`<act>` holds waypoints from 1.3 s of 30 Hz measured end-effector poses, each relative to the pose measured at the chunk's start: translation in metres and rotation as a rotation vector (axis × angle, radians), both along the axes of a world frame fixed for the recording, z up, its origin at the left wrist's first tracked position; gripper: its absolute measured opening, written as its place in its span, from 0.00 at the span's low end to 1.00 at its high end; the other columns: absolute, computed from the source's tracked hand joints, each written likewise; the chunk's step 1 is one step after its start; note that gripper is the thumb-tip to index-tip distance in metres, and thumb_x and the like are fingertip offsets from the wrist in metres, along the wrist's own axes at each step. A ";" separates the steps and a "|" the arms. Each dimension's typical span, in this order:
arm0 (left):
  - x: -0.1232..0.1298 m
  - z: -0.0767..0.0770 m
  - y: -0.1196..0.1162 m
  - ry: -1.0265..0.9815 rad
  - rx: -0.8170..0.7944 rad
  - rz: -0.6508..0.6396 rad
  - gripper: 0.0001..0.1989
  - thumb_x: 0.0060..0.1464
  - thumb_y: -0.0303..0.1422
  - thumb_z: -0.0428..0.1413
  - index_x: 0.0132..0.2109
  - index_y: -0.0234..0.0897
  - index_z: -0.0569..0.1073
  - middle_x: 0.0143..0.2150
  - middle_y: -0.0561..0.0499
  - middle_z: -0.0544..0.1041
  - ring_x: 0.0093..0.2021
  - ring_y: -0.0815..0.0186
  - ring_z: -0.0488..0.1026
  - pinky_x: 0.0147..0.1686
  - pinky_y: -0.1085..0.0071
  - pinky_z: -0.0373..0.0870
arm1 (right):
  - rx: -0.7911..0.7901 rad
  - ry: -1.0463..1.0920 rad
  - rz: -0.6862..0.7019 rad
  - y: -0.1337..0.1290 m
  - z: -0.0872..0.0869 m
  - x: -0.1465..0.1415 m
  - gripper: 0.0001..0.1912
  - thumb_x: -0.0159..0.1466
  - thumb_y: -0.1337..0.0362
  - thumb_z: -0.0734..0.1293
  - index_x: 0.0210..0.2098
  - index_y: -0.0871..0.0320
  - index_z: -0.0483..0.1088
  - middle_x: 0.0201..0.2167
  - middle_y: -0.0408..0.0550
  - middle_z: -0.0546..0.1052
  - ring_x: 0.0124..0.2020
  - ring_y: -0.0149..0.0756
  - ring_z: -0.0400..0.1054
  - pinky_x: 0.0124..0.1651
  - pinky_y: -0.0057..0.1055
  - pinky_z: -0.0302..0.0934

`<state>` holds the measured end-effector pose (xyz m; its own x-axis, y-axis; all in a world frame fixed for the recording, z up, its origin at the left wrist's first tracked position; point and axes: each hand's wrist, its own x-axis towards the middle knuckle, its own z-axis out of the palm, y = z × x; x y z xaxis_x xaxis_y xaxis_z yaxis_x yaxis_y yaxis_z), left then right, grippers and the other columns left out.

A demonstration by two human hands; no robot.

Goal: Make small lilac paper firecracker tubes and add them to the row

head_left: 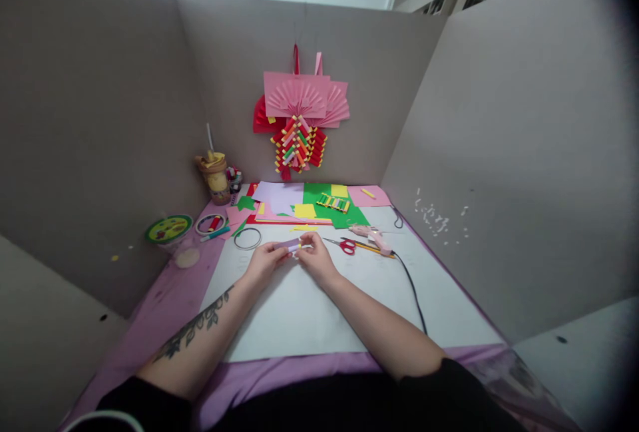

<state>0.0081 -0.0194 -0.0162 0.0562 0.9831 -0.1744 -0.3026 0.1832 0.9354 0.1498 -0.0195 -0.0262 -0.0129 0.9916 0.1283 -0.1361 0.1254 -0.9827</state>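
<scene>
Between my two hands is a small piece of purple paper (287, 244) with a bit of yellow at its right end. My left hand (271, 257) pinches its left side, and my right hand (312, 252) grips the right end near the yellow. Both hands are held over the white sheet in the middle of the table. Just right of my right hand lie red-handled scissors (348, 246), and a thin dark ring (248, 239) lies to the left of my left hand. Fingers hide part of the purple paper.
A pink glue gun (380, 243) with a black cord lies right. Behind are coloured papers (312, 191) and a row of small green-yellow rolls (333, 203). Pink fan decorations (299, 98) hang on the grey back panel. A cup (217, 179) and green-lidded tub (168, 229) stand left.
</scene>
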 end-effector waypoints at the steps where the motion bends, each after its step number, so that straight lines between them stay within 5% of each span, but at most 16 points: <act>1: -0.001 0.001 0.000 -0.018 -0.014 0.002 0.08 0.39 0.26 0.62 0.31 0.30 0.74 0.26 0.51 0.77 0.27 0.71 0.72 0.32 0.75 0.68 | 0.073 -0.055 -0.001 -0.002 0.002 0.000 0.17 0.48 0.69 0.65 0.38 0.54 0.65 0.36 0.41 0.69 0.26 0.27 0.64 0.26 0.24 0.59; 5: -0.003 0.008 -0.002 -0.075 -0.058 -0.029 0.04 0.42 0.22 0.61 0.30 0.29 0.74 0.26 0.49 0.77 0.27 0.72 0.72 0.33 0.77 0.70 | 0.272 -0.266 0.069 -0.005 0.008 0.002 0.09 0.51 0.68 0.66 0.34 0.55 0.70 0.41 0.46 0.67 0.39 0.33 0.65 0.36 0.28 0.63; 13: -0.005 0.014 -0.003 -0.142 -0.126 -0.094 0.05 0.45 0.18 0.56 0.30 0.27 0.75 0.27 0.47 0.77 0.26 0.72 0.73 0.29 0.81 0.72 | 0.328 -0.365 0.055 0.003 0.001 0.007 0.07 0.53 0.68 0.66 0.33 0.55 0.73 0.31 0.44 0.71 0.33 0.33 0.65 0.37 0.30 0.60; 27: -0.005 0.019 -0.009 -0.174 -0.106 -0.184 0.06 0.47 0.21 0.57 0.36 0.27 0.74 0.32 0.45 0.77 0.27 0.73 0.74 0.29 0.80 0.72 | 0.177 -0.221 0.098 0.007 0.003 0.014 0.07 0.53 0.63 0.66 0.32 0.57 0.70 0.30 0.42 0.73 0.29 0.31 0.64 0.36 0.28 0.59; 34: -0.001 0.017 -0.013 0.079 0.065 -0.160 0.19 0.36 0.34 0.67 0.37 0.30 0.75 0.24 0.53 0.75 0.22 0.73 0.69 0.25 0.78 0.64 | 0.110 -0.224 0.082 0.005 0.008 0.015 0.06 0.52 0.63 0.66 0.30 0.58 0.71 0.25 0.41 0.72 0.26 0.30 0.61 0.33 0.27 0.57; 39: 0.002 0.017 -0.013 0.210 0.088 -0.175 0.20 0.39 0.40 0.65 0.37 0.29 0.75 0.23 0.53 0.74 0.22 0.72 0.69 0.25 0.77 0.62 | 0.072 -0.133 0.088 0.005 0.008 0.014 0.07 0.51 0.63 0.67 0.29 0.58 0.69 0.21 0.38 0.68 0.23 0.28 0.59 0.29 0.26 0.56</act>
<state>0.0105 -0.0329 0.0007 0.1977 0.9735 -0.1150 -0.0712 0.1313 0.9888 0.1637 -0.0147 -0.0187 -0.1211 0.9742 0.1904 -0.0192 0.1894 -0.9817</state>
